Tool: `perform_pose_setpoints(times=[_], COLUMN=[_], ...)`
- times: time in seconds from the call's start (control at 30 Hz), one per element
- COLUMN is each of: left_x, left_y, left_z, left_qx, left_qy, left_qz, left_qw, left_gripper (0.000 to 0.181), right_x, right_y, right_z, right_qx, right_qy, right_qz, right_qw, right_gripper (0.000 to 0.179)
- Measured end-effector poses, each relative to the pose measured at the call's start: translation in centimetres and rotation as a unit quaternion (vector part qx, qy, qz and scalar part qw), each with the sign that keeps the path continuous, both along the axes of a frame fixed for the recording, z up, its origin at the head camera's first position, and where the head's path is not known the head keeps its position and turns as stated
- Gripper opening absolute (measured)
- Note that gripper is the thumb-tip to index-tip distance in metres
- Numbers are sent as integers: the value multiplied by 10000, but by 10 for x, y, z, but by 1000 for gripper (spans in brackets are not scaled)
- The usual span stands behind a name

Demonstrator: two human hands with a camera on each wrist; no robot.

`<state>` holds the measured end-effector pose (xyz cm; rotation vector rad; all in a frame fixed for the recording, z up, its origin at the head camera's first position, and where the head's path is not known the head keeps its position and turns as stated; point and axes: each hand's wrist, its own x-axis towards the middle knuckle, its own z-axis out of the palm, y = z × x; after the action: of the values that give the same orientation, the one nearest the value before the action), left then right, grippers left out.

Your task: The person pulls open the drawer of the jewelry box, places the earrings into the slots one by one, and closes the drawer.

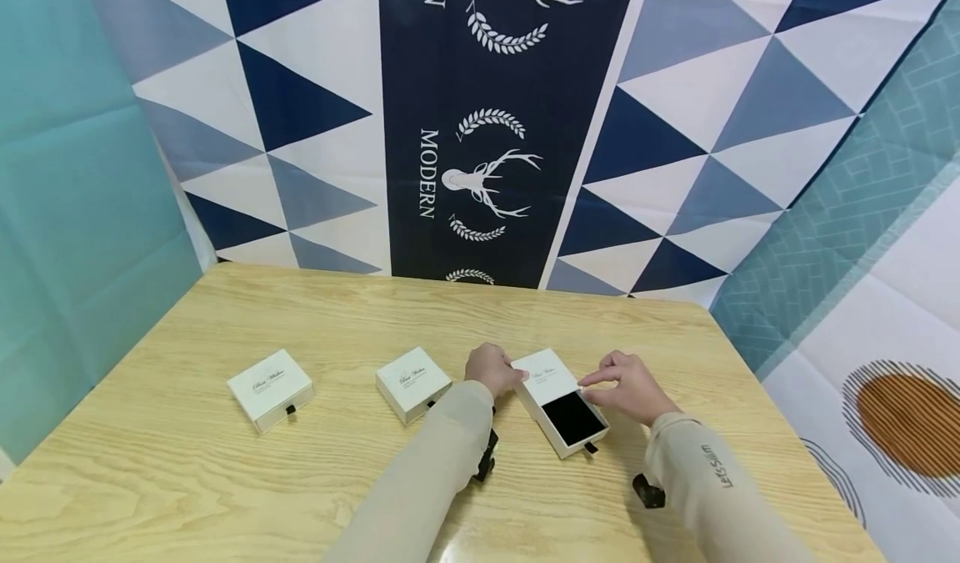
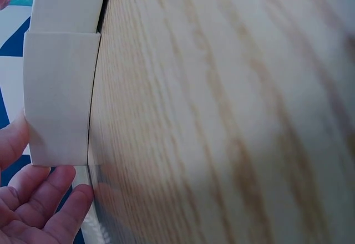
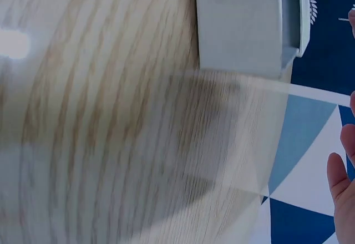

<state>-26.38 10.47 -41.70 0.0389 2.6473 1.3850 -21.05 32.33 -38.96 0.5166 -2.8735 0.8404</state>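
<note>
A white drawer box (image 1: 546, 375) with "Best Wishes" lettering sits on the table at the right, its tray pulled partly out toward me. Black lining (image 1: 573, 418) shows inside the tray, and a black pull tab hangs at its front. My left hand (image 1: 491, 369) grips the far left end of the sleeve, thumb on top. In the left wrist view its fingers (image 2: 41, 194) curl against the sleeve's end. Beside the tray's right edge, my right hand (image 1: 628, 388) pinches a small, pale, shiny thing with thumb and forefinger; its kind is too small to tell.
Two more closed white boxes stand on the wooden table (image 1: 247, 480): one in the middle (image 1: 412, 384), partly behind my left forearm, another farther left (image 1: 270, 389). A patterned cloth (image 1: 480, 129) hangs behind the table's far edge.
</note>
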Motion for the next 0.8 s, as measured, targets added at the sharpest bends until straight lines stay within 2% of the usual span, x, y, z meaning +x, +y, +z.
perform_pose_setpoints(times=[0.63, 0.8], left_x=[0, 0], left_y=[1, 2], left_z=[0, 0], left_qx=[-3, -32], left_qy=[62, 48], left_qz=[29, 64], left_qw=[10000, 10000], left_gripper=[19, 20], right_x=[-7, -6], right_y=[-16, -17], right_z=[-18, -21], right_qx=[-215, -225], right_qy=[-657, -652], right_qz=[245, 303], right_qw=[9973, 9972], right_gripper=[14, 15])
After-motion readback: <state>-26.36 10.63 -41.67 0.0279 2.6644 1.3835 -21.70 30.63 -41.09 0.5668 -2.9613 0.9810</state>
